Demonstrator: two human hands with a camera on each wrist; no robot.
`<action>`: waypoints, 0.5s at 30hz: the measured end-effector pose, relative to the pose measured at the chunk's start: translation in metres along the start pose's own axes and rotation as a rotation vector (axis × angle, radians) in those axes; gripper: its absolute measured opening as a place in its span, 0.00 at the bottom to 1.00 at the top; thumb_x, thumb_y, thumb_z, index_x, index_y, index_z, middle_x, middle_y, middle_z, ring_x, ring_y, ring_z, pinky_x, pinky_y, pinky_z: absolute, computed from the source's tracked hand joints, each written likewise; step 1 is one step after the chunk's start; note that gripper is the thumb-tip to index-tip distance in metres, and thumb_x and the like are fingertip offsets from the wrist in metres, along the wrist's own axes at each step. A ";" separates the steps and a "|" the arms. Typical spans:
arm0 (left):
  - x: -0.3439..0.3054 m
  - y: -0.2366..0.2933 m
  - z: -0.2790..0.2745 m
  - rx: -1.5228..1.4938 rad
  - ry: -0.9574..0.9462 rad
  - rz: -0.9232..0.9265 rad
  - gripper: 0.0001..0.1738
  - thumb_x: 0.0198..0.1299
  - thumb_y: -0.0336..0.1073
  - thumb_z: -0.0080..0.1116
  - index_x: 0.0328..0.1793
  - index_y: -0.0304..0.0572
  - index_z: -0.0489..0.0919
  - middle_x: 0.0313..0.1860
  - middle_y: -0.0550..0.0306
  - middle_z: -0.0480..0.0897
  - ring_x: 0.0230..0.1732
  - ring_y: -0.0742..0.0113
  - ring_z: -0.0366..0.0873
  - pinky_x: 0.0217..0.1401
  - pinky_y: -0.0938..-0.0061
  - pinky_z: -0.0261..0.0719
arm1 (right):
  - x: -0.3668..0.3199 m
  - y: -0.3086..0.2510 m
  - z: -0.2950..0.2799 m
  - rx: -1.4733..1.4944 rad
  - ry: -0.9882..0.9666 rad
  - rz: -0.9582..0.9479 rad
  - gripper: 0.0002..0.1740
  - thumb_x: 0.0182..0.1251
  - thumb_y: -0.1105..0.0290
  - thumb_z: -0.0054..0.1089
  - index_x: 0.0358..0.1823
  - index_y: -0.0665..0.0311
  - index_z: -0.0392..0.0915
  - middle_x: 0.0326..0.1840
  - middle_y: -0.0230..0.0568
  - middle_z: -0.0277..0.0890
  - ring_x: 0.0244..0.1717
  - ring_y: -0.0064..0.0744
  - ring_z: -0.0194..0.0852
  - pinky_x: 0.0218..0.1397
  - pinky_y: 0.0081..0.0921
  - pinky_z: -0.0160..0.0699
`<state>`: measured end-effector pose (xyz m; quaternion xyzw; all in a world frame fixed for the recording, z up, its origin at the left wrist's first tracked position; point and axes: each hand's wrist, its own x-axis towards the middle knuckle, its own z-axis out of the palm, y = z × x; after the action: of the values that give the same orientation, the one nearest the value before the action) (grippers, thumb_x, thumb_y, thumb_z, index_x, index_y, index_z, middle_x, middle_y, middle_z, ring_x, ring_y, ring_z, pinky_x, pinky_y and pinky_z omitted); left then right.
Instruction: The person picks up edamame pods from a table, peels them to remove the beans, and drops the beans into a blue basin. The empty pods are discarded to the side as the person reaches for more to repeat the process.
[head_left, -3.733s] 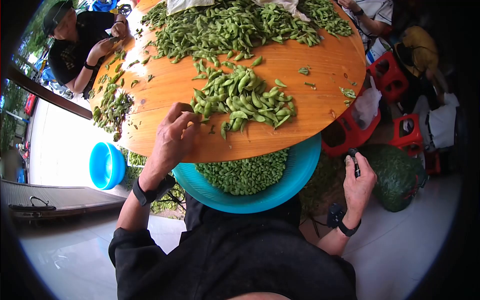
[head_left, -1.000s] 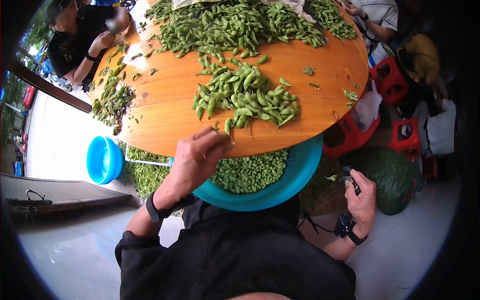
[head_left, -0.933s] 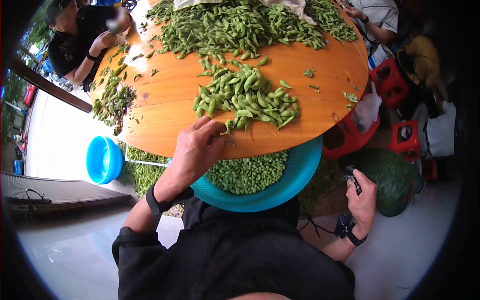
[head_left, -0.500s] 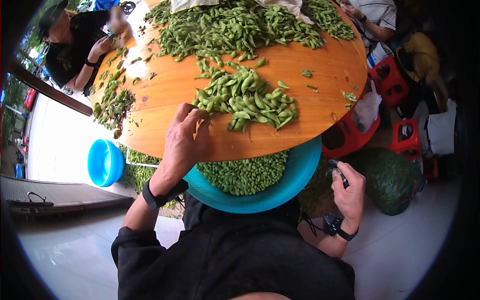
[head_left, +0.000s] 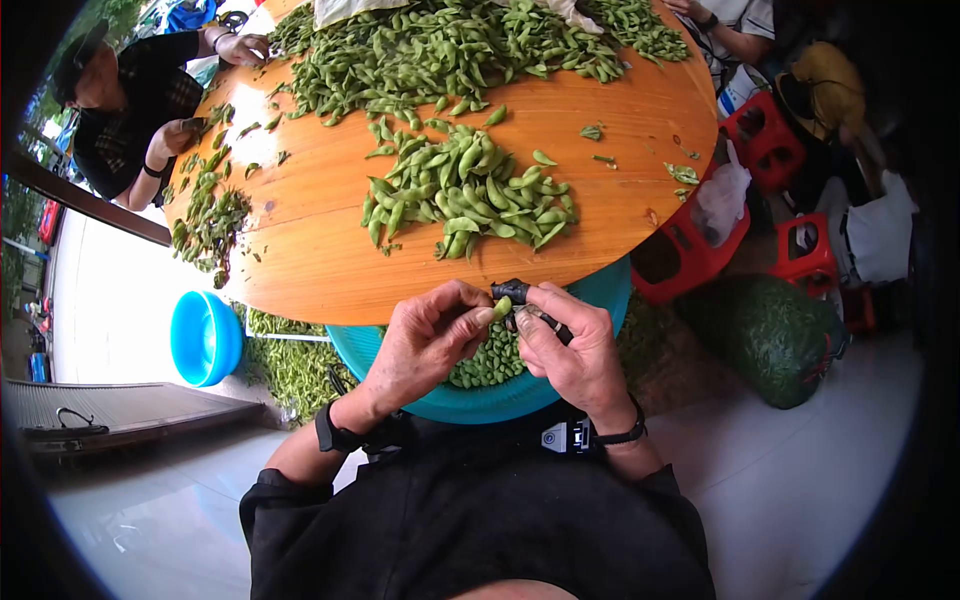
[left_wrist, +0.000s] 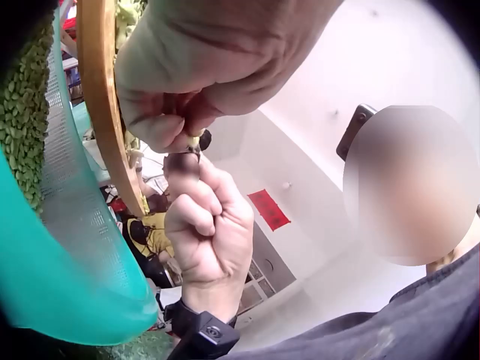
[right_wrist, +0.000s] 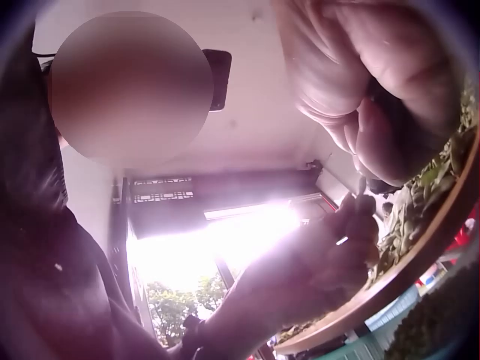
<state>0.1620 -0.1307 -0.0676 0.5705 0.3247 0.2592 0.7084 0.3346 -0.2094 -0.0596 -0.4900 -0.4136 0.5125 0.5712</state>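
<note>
Over the near edge of the wooden table, the left hand [head_left: 432,338] pinches a green pod [head_left: 502,308] between thumb and forefinger. The right hand [head_left: 575,350] meets it from the right, its fingers curled round a small black tool [head_left: 545,322]; a black cover sits on its forefinger. Both hands are above a teal basin [head_left: 470,405] of shelled green beans [head_left: 488,362]. In the left wrist view the left hand [left_wrist: 217,67] and right hand [left_wrist: 210,232] meet at the fingertips. The right wrist view shows the right hand [right_wrist: 367,82] close to the left hand [right_wrist: 300,270].
On the table [head_left: 310,270] lie a near heap of pods [head_left: 465,190], a larger heap behind [head_left: 420,60] and scraps at left [head_left: 212,220]. Red stools [head_left: 700,255] and a full green bag [head_left: 760,335] stand right, a blue basin [head_left: 205,338] left. Two other people sit across the table.
The left hand has left the near heap and come back over the basin with a pod. The right hand has moved left from beside the green bag to meet it, still gripping the black tool.
</note>
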 end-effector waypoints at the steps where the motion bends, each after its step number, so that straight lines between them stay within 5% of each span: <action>1: -0.001 -0.002 0.002 0.107 0.055 0.073 0.07 0.72 0.32 0.59 0.46 0.35 0.79 0.25 0.69 0.73 0.26 0.82 0.67 0.27 0.83 0.66 | -0.001 0.000 -0.001 0.022 -0.011 0.020 0.13 0.72 0.80 0.54 0.54 0.79 0.77 0.33 0.30 0.68 0.25 0.14 0.67 0.25 0.16 0.68; 6: -0.001 -0.010 0.003 0.455 0.113 0.291 0.05 0.71 0.28 0.58 0.48 0.33 0.78 0.28 0.66 0.77 0.27 0.81 0.70 0.30 0.82 0.69 | -0.002 0.008 -0.003 -0.032 -0.007 -0.008 0.12 0.72 0.79 0.55 0.53 0.78 0.77 0.34 0.30 0.67 0.25 0.14 0.67 0.24 0.17 0.67; 9: -0.001 -0.012 0.003 0.195 0.093 0.179 0.05 0.71 0.31 0.58 0.43 0.36 0.79 0.24 0.65 0.77 0.22 0.79 0.68 0.24 0.80 0.65 | -0.001 0.007 -0.004 -0.003 -0.022 -0.021 0.11 0.73 0.79 0.54 0.52 0.77 0.78 0.33 0.29 0.67 0.25 0.13 0.67 0.23 0.17 0.66; 11: 0.000 -0.010 -0.003 -0.418 -0.119 -0.197 0.08 0.74 0.34 0.56 0.41 0.38 0.77 0.24 0.64 0.76 0.20 0.78 0.65 0.22 0.80 0.59 | -0.001 0.008 -0.006 0.062 -0.035 -0.014 0.10 0.74 0.79 0.54 0.51 0.77 0.78 0.33 0.29 0.66 0.25 0.13 0.66 0.23 0.17 0.65; 13: 0.000 -0.010 0.000 -0.481 -0.134 -0.241 0.10 0.75 0.37 0.53 0.39 0.41 0.75 0.25 0.65 0.75 0.20 0.79 0.61 0.22 0.81 0.54 | 0.000 0.012 -0.011 0.255 -0.100 0.074 0.11 0.74 0.81 0.51 0.53 0.77 0.78 0.33 0.28 0.63 0.23 0.12 0.61 0.21 0.16 0.57; 15: -0.001 -0.010 0.003 -0.429 -0.099 -0.163 0.06 0.73 0.34 0.56 0.43 0.40 0.76 0.26 0.64 0.74 0.22 0.77 0.66 0.22 0.82 0.57 | -0.002 0.008 -0.010 0.193 -0.069 0.069 0.11 0.75 0.79 0.52 0.53 0.77 0.77 0.33 0.28 0.64 0.23 0.12 0.62 0.22 0.16 0.60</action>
<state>0.1641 -0.1357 -0.0770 0.3909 0.2722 0.2359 0.8470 0.3428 -0.2125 -0.0691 -0.4289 -0.3644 0.5859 0.5831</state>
